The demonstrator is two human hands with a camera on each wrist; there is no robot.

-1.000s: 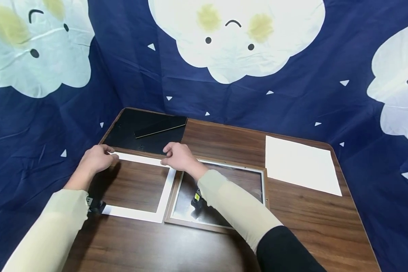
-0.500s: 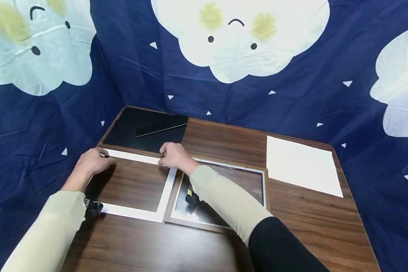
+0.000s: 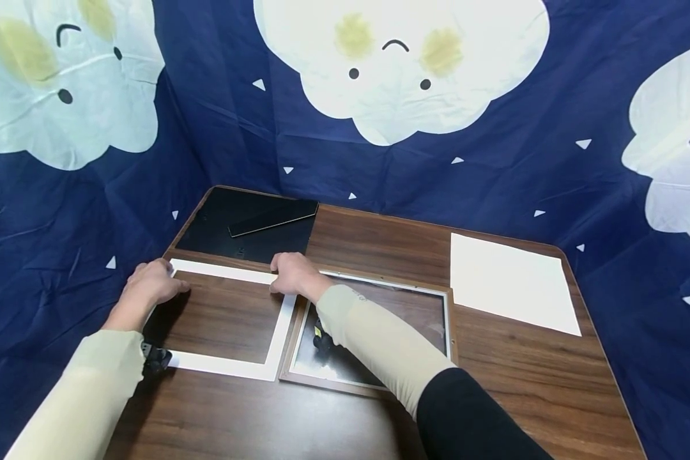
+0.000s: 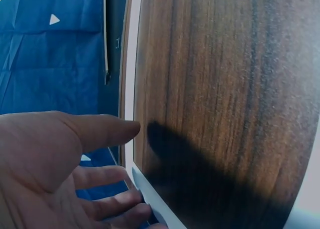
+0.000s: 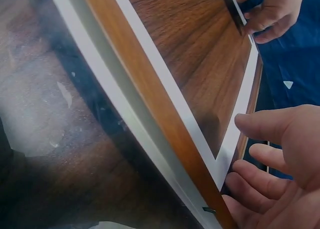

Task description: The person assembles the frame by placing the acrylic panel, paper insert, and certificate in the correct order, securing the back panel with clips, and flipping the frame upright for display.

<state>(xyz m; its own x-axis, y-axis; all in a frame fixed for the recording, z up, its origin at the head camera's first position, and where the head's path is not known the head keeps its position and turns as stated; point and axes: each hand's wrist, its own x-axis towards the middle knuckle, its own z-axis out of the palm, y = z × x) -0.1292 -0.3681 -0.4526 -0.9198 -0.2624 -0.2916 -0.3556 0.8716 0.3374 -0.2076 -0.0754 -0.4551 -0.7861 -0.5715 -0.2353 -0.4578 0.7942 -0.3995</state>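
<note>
A white rectangular mat border lies on the wooden table, bare wood showing through its opening. At its far left corner is my left hand; in the left wrist view the loosely bent fingers touch the outer edge of the border, while the thumb is held straight above. My right hand is at the far right corner. Its thumb, in the right wrist view, points over the border, and the relaxed fingers lie along the outside. Right beside the border is a wooden picture frame with a clear pane.
Behind the border lies a black backing board with a narrow black strip on it. A white sheet rests at the right. Blue cloth with cloud prints walls the table at the back and sides.
My left hand has moved left to the border's far left corner, baring more of the far strip. The right hand has shifted slightly left. The picture frame has stayed put.
</note>
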